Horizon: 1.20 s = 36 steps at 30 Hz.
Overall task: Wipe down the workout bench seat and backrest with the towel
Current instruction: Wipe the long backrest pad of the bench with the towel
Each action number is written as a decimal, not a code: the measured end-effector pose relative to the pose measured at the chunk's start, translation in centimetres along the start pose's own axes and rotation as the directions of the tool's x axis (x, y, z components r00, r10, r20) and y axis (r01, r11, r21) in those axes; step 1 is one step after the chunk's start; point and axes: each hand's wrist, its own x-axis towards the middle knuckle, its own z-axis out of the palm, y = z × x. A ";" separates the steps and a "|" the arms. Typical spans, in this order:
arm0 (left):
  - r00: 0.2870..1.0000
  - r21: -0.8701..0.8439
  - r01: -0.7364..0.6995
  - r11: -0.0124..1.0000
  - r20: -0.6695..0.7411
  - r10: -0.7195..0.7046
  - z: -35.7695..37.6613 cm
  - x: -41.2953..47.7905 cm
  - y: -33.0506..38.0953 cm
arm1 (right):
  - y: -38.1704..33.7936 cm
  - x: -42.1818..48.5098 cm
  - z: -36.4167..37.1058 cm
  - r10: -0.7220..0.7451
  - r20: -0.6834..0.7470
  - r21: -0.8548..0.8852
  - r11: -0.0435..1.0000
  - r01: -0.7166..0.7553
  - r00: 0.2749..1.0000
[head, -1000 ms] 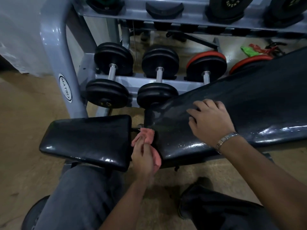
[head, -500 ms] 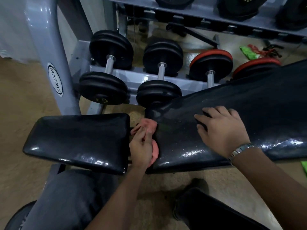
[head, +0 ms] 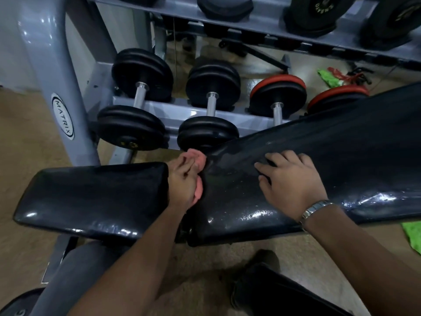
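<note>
Down in the gap between the seat (head: 91, 197) and the backrest (head: 330, 156), the left hand (head: 184, 183), fingers curled tight round a pink towel (head: 198, 158). Towel bunched up, pressed on the low end of the backrest, partly hidden by the hand. Flat on the backrest, the right hand (head: 293, 183), fingers mostly straight and a bit spread, holding nothing. Silver watch (head: 315, 208) on that wrist. Seat black and shiny, to the left. Backrest long and black, tilted up toward the right.

Just behind the bench, a gray rack (head: 57, 76) with the word MATRIX on its post. On the low shelf, 2 black dumbbells (head: 132, 126) and 2 with red rims (head: 278, 93), the last 1 half hidden by the backrest. Near end of 1 black dumbbell very close to the towel. More black weights (head: 319, 10) on the top shelf, cut off by the picture edge. Past the rack, a green rag (head: 328, 77) and red bits on the floor (head: 22, 167). Another green thing (head: 412, 236) low at the right edge. Below, a gray trouser leg (head: 75, 277) and a dark shoe (head: 262, 265).
</note>
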 end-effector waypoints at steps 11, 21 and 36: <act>0.988 0.138 -0.154 0.978 -0.012 0.157 0.2 -1.5 -0.4 | -0.1 -0.3 -0.2 -0.012 0.020 0.001 1.000 0.012 1.000; 0.997 0.107 -0.062 0.992 -0.038 0.066 2.0 -0.8 1.2 | 0.6 -0.5 -0.4 -0.016 0.024 0.011 1.000 0.016 1.000; 0.983 0.208 -0.181 0.961 0.011 0.183 0.8 -3.0 1.3 | 0.7 -0.7 -0.2 0.012 0.026 0.012 1.000 -0.013 1.000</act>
